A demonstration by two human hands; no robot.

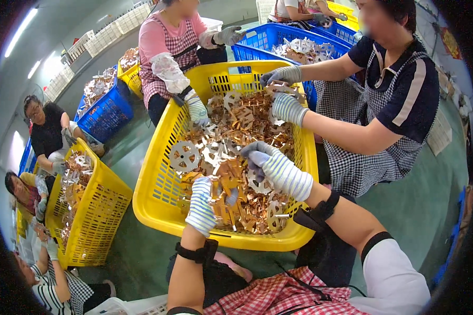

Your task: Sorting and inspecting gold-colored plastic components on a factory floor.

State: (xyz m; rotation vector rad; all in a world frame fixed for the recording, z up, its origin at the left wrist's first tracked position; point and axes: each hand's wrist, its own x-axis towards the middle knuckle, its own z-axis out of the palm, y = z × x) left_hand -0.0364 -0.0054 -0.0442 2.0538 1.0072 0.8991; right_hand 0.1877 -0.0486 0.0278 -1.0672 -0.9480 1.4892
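A yellow plastic basket (144,202) stands in front of me, heaped with copper-coloured and silvery metal parts. My left hand (200,207), in a striped glove, is closed at a flat copper-coloured metal part (227,176) in the near half of the basket; its fingers are partly hidden. Above the heap, to the right, my right hand (278,167) has its gloved fingers drawn together in a pinch. Whatever lies between them is too small to tell. A round silvery plate with cut-outs (184,156) rests by the basket's left wall.
Across the basket, a co-worker's gloved hands (288,107) hold a metal part at the right; another co-worker's glove (196,108) reaches in at the far left. More filled baskets stand around: a yellow one (102,210) at left, blue ones (108,118) (257,39) behind.
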